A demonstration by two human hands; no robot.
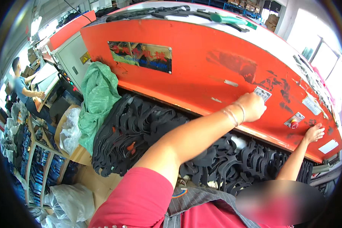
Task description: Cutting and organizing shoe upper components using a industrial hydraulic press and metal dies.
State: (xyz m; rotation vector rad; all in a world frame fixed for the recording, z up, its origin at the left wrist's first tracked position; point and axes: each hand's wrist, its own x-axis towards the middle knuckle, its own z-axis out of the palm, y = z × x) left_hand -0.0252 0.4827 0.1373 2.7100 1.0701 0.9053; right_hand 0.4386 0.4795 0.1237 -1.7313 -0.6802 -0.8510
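Observation:
My left hand (252, 107) is raised to the front of a red machine (193, 57), its wrist bearing thin bracelets. Its fingers are curled closed at the lower edge of a small switch plate (262, 94); what they grip, if anything, is hidden. Farther right, my right hand (314, 133) rests its stretched fingers at the red panel, below and right of a red push button (294, 124). Under the panel, several stacks of curved black cut pieces (140, 117) pass behind my left forearm.
A green woven sack (98, 95) hangs left of the black pieces, beside a carton (81, 155) with clear plastic. Shelves of dark blue pieces (38, 171) stand lower left. A green-handled tool (231, 19) lies on the machine top. Another person (26, 89) works far left.

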